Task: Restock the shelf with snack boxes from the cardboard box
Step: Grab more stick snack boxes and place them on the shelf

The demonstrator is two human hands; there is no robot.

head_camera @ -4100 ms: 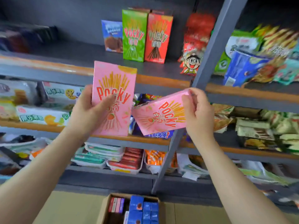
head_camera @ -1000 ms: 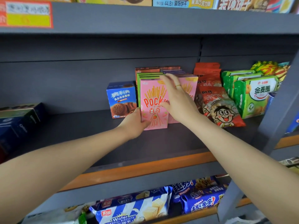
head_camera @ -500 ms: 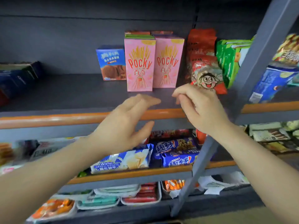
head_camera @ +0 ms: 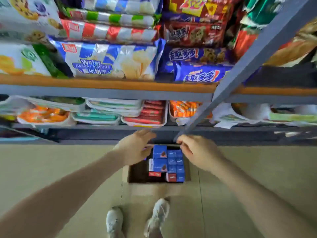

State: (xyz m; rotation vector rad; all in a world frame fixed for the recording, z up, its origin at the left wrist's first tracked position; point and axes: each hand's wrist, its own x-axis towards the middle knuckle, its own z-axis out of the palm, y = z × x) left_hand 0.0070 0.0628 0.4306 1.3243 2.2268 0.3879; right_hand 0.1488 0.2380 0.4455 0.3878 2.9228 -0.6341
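Stocked shelves [head_camera: 106, 91] rise above a tan floor. Below them, an open carton [head_camera: 125, 176] holds blue snack boxes [head_camera: 169, 163]. Both hands, left [head_camera: 135, 149] and right [head_camera: 199, 152], hover over it, fingers loose, holding nothing.

The cardboard box [head_camera: 126, 176] is brown, and the snack boxes [head_camera: 172, 163] in it are mostly blue, with two red ones at its 6 o'clock edge. The shelf [head_camera: 106, 86] is grey with an orange front strip. At 12 o'clock, a wafer bag [head_camera: 109, 60] is striped blue and white. The floor [head_camera: 60, 162] is beige, the shoes [head_camera: 115, 220] off-white.
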